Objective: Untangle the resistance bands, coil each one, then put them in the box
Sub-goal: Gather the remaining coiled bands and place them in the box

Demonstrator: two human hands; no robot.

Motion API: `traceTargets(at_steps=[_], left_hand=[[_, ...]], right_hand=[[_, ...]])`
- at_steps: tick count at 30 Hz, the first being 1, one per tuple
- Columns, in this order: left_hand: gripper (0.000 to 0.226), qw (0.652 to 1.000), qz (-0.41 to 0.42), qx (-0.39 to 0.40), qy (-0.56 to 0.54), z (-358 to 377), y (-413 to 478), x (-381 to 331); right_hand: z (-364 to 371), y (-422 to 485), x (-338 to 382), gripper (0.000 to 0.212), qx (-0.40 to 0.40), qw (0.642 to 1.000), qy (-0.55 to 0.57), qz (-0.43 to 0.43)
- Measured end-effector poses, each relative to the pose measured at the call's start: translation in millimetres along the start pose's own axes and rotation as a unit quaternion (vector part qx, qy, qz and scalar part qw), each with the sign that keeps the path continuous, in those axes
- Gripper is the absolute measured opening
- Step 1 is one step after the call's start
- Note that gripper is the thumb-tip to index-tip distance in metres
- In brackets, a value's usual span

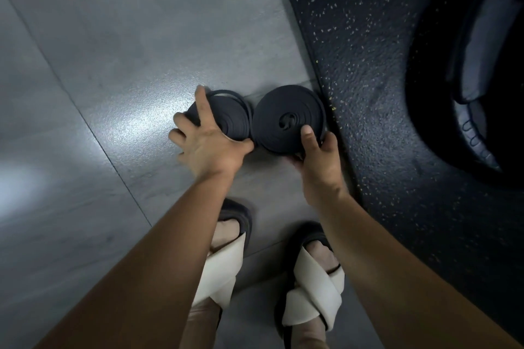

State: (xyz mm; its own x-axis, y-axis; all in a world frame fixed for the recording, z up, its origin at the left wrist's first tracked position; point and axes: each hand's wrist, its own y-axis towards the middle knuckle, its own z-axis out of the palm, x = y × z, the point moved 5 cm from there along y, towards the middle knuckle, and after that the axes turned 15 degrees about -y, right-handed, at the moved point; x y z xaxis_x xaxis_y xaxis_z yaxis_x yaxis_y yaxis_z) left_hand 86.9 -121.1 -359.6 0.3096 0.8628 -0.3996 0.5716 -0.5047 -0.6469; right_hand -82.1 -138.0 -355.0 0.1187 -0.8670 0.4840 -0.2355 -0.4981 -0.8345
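Both hands, left [209, 147] and right [319, 163], clutch flat, side-by-side coils [286, 119].

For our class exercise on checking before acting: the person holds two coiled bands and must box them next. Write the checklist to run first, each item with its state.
1. Left hand grips the left coil: ok.
2. Right hand grips the right coil: ok.
3. Right coil wound tight: ok.
4. Left coil wound tight: not ok, its outer loops stand loose at the top.
5. The two coils free of each other: cannot tell, they touch.
6. Box in view: not ok, none seen.
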Motion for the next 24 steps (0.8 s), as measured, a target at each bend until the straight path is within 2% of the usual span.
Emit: traceTargets(at_steps=[6,11,18,24], left_hand=[[0.095,1.000,-0.026,0.014,0.008,-17.3,-1.0,4.9],[0.092,0.999,0.008,0.042,0.013,-47.1,-53.8,-25.6],[0.098,0.989,0.106,0.092,0.049,-140.8,-185.8,-135.5],[0.099,0.959,0.212,0.128,0.139,-234.9,-317.5,-237.3]], right_hand=[[-33.1,-12.4,0.8,0.009,-0.039,0.998,0.026,-0.039],[-80.1,-64.8,30.6,0.009,-0.061,0.997,0.028,-0.048],[-148.7,-213.4,101.5,0.006,-0.086,0.989,0.102,-0.057],[-235.7,-378.0,161.3,0.007,-0.127,0.974,0.176,-0.061]])
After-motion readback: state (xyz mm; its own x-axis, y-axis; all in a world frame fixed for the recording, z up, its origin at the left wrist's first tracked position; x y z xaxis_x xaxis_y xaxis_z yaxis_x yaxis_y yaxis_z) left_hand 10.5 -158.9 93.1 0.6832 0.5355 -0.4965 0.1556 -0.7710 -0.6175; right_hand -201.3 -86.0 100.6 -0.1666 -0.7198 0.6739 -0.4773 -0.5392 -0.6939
